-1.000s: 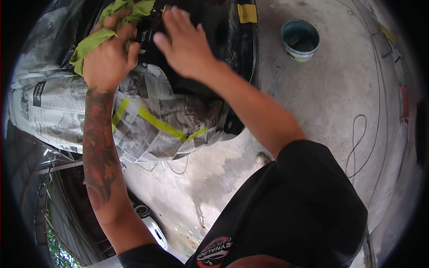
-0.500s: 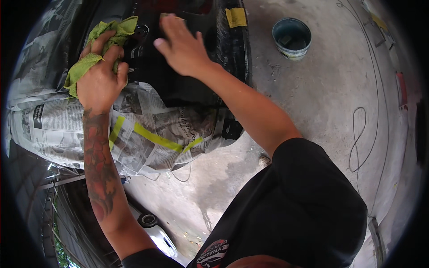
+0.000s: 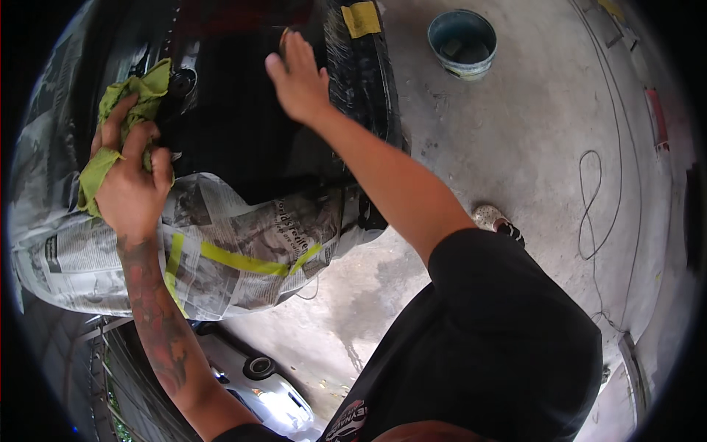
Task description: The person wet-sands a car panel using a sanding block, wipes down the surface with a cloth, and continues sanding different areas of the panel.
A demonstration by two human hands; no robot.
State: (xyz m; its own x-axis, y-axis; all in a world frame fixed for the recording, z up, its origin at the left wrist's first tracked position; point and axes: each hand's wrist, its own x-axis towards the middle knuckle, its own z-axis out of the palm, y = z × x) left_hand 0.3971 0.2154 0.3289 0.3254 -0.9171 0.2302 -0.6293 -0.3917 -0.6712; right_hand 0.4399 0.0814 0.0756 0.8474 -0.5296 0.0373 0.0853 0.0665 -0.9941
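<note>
My left hand [image 3: 132,191] grips a crumpled green cloth [image 3: 140,87] against the left part of a glossy black car panel [image 3: 228,140]. Some of the cloth pokes out beside the fingers and below the knuckles. Close to it is a round dark fitting [image 3: 181,82] in the panel. My right hand [image 3: 300,85] lies on the panel further right, its fingers straight and together, the thumb held apart. A thin orange-edged piece [image 3: 285,34] shows at its fingertips; the rest is hidden under the fingers.
Newspaper [image 3: 221,221] with yellow tape [image 3: 243,259] covers the panel's near side. A yellow rectangular piece [image 3: 361,19] rests on the panel's right edge. On the concrete floor stand a bucket [image 3: 462,70] holding dark liquid and a looped cable [image 3: 589,206]. A white car [image 3: 269,398] is lower left.
The view has shifted; the bucket and panel sit higher or further left in it. My left hand still presses the cloth, now left of the round fitting. A patterned shoe shows more fully.
</note>
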